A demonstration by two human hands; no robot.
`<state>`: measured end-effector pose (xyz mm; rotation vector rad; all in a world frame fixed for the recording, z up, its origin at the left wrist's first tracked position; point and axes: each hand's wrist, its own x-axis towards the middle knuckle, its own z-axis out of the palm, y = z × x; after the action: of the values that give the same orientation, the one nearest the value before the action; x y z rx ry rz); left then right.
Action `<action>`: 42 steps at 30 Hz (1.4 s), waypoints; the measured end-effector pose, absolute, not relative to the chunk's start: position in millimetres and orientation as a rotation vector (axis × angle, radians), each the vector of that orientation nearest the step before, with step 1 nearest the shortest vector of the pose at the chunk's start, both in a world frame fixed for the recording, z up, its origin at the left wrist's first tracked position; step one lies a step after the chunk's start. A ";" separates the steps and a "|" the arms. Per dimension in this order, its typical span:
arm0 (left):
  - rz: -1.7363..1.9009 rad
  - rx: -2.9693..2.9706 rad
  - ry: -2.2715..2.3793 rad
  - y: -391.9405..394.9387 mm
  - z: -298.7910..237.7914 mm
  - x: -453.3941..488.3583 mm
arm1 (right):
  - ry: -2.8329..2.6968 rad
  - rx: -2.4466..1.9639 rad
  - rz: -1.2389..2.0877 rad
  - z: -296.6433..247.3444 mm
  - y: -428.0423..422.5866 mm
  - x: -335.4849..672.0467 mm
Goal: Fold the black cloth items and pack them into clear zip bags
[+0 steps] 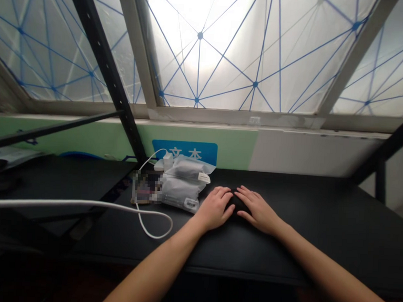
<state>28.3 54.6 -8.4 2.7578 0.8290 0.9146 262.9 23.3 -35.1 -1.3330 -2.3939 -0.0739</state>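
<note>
My left hand (pixel 215 207) and my right hand (pixel 257 210) lie side by side on a black table (pixel 318 218), fingers laid over a small dark object (pixel 236 202) between them. The object is mostly covered, so I cannot make out what it is. Both hands curve lightly around it, fingertips pointing toward each other. Just left of my left hand lies a clear plastic bag (pixel 182 183) with dark items and white labels inside.
A white cable (pixel 151 220) loops across the table from a white charger (pixel 167 160) behind the bag. A black slanted shelf post (pixel 107 75) rises at the left. Windows with blue netting fill the back wall. A blue sign (pixel 184 151) sits on the green wall strip.
</note>
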 end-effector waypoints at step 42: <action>0.955 2.734 0.761 60.8 -23.0 32.5 | -2.339 -1.333 -0.093 -33.7 20.5 263.6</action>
<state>32.5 60.8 -23.0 2.7343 0.7606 0.9549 263.6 20.5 -33.7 -1.3326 -2.3394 -0.0932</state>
